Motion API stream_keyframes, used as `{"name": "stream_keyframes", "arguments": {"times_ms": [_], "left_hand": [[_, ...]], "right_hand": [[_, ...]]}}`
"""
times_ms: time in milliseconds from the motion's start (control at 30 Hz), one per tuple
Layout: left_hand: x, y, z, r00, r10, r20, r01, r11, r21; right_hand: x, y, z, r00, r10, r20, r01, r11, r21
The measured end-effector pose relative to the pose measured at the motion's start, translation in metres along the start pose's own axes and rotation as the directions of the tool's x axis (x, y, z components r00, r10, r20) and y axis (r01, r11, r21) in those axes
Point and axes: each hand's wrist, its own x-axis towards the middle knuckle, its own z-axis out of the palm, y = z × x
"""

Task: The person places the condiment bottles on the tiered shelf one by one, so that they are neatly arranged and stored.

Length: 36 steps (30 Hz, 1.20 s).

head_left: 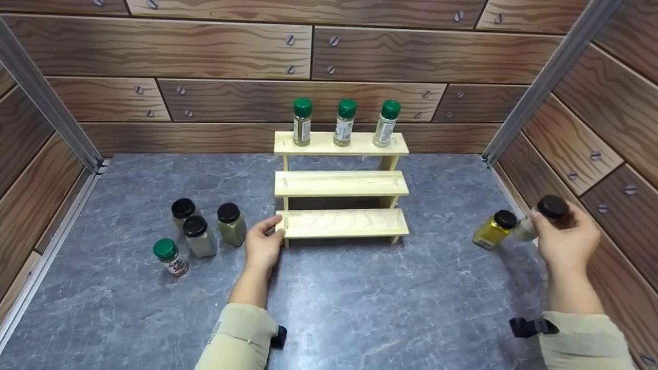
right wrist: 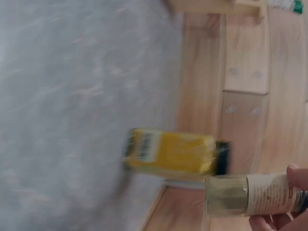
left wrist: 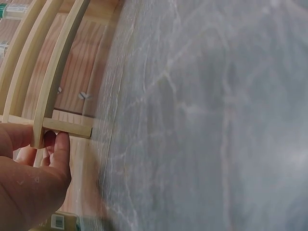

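Observation:
A pale wooden three-step rack (head_left: 342,183) stands at the back of the table. My left hand (head_left: 263,245) pinches the left end of its lowest step, thumb above and fingers underneath, as the left wrist view shows (left wrist: 36,178). On the right, my right hand (head_left: 569,241) grips a black-capped spice jar (right wrist: 250,195) near its cap. Pale contents fill part of this jar, and its label faces the right wrist camera. Beside it stands a yellow spice jar (head_left: 491,231) with a black cap. Whether the held jar touches the table I cannot tell.
Green-capped spice jars stand on the top step: left (head_left: 302,122), middle (head_left: 344,123), right (head_left: 386,124). Left of the rack are black-capped jars (head_left: 232,226), (head_left: 200,239) and a small green-capped jar (head_left: 172,258). Wood-patterned walls (head_left: 231,51) enclose the grey table (head_left: 360,308).

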Motion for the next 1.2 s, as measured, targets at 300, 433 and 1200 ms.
{"name": "stream_keyframes", "arguments": {"times_ms": [300,433,1200], "left_hand": [[0.003,-0.005,-0.003,1.000,-0.011,-0.003,0.011,1.000,0.010],[0.003,-0.005,-0.004,1.000,-0.005,-0.009,0.005,1.000,0.000],[0.002,0.001,-0.001,1.000,0.000,0.007,0.000,1.000,-0.008]], "right_hand": [[-0.020,-0.062,0.026,0.997,-0.078,0.018,0.070,0.962,0.265],[-0.030,-0.078,0.053,0.985,-0.163,0.063,0.138,0.947,0.291],[-0.142,-0.129,0.238,0.754,-0.488,0.440,0.313,0.855,0.413]]}}
